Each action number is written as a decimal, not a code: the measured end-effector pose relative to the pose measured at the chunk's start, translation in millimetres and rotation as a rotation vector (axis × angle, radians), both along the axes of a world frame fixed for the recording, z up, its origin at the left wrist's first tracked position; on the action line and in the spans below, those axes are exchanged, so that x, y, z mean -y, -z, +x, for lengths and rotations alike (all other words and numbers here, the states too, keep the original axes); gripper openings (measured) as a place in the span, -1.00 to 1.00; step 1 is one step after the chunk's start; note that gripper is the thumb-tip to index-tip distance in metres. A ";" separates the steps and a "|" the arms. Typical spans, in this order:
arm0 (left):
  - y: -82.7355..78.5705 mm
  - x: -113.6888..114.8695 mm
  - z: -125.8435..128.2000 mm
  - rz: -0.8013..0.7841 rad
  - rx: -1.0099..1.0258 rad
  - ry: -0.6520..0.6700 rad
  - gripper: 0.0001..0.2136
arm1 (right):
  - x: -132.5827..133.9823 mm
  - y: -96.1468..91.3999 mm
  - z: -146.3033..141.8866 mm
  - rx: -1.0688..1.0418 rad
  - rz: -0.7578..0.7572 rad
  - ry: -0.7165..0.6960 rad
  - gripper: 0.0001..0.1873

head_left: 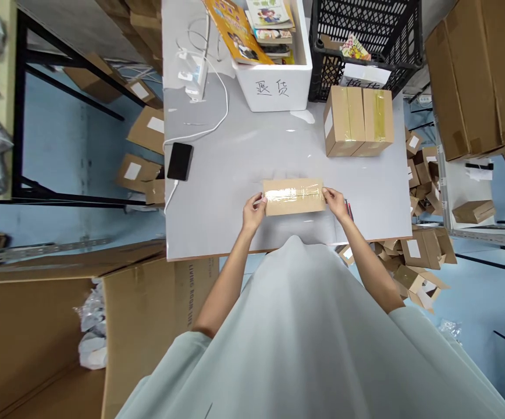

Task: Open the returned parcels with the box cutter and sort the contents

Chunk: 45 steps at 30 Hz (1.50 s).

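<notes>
A small flat cardboard box [294,196] lies on the white table [235,169], with a strip of clear tape along its top. My left hand [253,211] grips its left end, fingers curled around the edge. My right hand [335,202] holds its right end in the same way. The box rests on the table near the front edge, directly before me.
Two taped cardboard boxes [359,120] stand side by side at the back right. A white bin [278,87] of books and a black crate [366,35] sit behind. A black phone [180,160] on a white cable lies left. Several small boxes litter the floor.
</notes>
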<state>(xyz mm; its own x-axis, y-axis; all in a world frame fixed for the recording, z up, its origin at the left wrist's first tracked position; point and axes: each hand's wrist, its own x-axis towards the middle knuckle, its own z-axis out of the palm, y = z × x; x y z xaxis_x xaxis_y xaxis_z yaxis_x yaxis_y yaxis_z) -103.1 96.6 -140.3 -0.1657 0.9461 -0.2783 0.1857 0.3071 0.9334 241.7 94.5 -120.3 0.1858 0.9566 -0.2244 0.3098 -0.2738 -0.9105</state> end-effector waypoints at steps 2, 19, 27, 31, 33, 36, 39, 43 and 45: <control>6.2 12.4 -8.7 -0.046 0.052 -0.034 -0.43 | 16.1 9.3 7.7 -0.122 -0.042 0.045 -0.21; 14.3 31.0 12.6 -0.112 0.022 0.194 -0.50 | 43.3 34.5 -19.1 -0.128 -0.063 -0.045 -0.42; -9.2 51.3 7.4 0.007 -0.182 0.130 -0.55 | 58.1 -13.7 -16.1 0.105 0.002 -0.026 -0.47; -15.4 37.9 1.9 0.033 -0.324 0.118 -0.51 | 41.0 -26.0 -15.1 0.318 -0.053 -0.045 -0.49; -12.8 26.9 -0.2 -0.030 -0.385 0.148 -0.56 | 32.1 -23.5 -14.6 0.362 -0.102 -0.088 -0.56; -4.0 17.8 -2.8 -0.129 -0.423 0.210 -0.62 | 27.8 -13.8 -12.3 0.378 -0.154 -0.157 -0.63; 6.1 23.1 -3.4 -0.120 -0.330 0.178 -0.57 | 34.0 -2.8 -9.4 0.300 -0.123 -0.127 -0.62; 15.1 39.4 0.6 -0.105 -0.190 0.090 -0.46 | 45.4 10.4 -8.7 0.159 -0.104 -0.064 -0.52; 15.3 45.7 3.7 -0.097 -0.153 0.070 -0.44 | 48.6 16.3 -9.0 0.141 -0.122 -0.050 -0.47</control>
